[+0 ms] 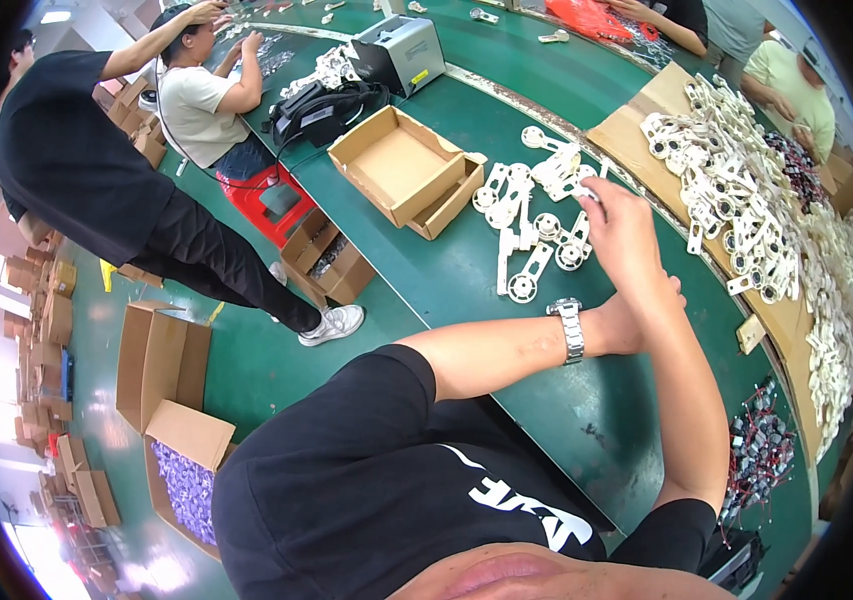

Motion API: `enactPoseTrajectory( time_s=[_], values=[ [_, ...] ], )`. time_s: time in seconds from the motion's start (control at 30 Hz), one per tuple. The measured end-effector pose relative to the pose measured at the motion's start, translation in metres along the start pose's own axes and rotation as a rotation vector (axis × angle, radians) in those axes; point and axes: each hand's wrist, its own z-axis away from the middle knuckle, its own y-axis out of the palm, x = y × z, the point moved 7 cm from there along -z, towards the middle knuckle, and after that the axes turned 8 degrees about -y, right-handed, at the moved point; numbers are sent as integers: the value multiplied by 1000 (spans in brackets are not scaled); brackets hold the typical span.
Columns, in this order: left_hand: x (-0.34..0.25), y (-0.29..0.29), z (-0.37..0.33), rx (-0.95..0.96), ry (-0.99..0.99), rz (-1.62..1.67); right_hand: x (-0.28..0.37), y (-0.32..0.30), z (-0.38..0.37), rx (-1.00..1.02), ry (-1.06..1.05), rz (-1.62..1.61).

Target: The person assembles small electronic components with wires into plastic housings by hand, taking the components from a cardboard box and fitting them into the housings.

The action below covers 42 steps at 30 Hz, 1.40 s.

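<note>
My right hand (618,225) reaches over the green table, its fingers pinched on a white plastic part (561,172) at the edge of a small group. More white plastic parts (523,286), with round ring ends and flat arms, lie just left of and below that hand. My left hand (618,326), below a silver wristwatch (570,330), passes under my right forearm. Only its back and a few fingertips show, so its grip is hidden. An open cardboard tray (401,165) sits left of the parts, on another box.
A large heap of white parts (736,190) covers cardboard at the right. Small wired motors (758,455) lie near the right table edge. A grey machine (401,55) and black cables stand at the back. Co-workers sit and stand around. Open cartons (181,480) are on the floor at left.
</note>
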Motion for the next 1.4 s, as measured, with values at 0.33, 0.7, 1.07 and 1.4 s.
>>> enactPoseTrajectory(
  time_s=[0.33,0.7,1.07,1.4],
  values=[
    [3,-36,-8,-152,-202,28,-65,-125,82,-525,332,-235],
    [-14,-10,-7,49,29,137,-121,-144,206,-547,733,-621],
    [-16,-20,-14,83,36,207,-83,-125,189,-367,637,-564],
    [5,2,-16,75,-225,273,-68,-202,240,-312,571,280]
  ],
)
